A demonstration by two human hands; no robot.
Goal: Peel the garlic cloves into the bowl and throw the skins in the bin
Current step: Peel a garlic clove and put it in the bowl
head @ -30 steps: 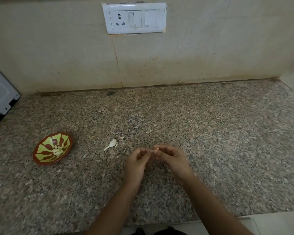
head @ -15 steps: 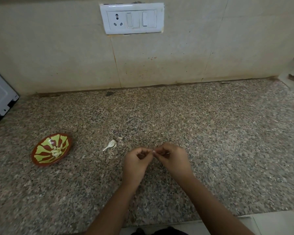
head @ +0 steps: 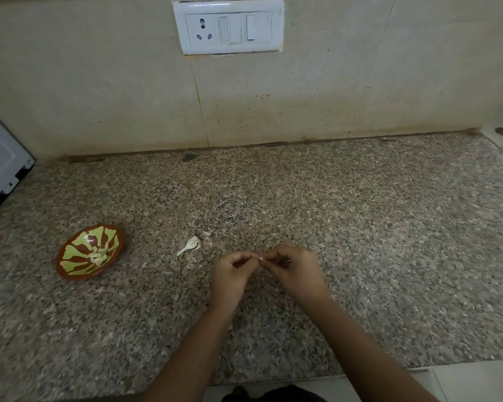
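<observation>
The left hand [head: 232, 275] and right hand [head: 295, 271] meet fingertip to fingertip, both pinching a small pale garlic clove [head: 261, 259] above the speckled granite desk [head: 360, 227]. Peeling looks under way. Nearby lie loose white skins [head: 191, 245]. The red-and-green patterned bowl [head: 80, 276] of peeled cloves sits further left. The next move is likely to strip the skin and carry the clove to the bowl.

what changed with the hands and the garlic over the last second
Nothing visibly moved. The left hand and right hand still pinch the garlic clove between their fingers. The bowl and loose skins lie where they were.
</observation>
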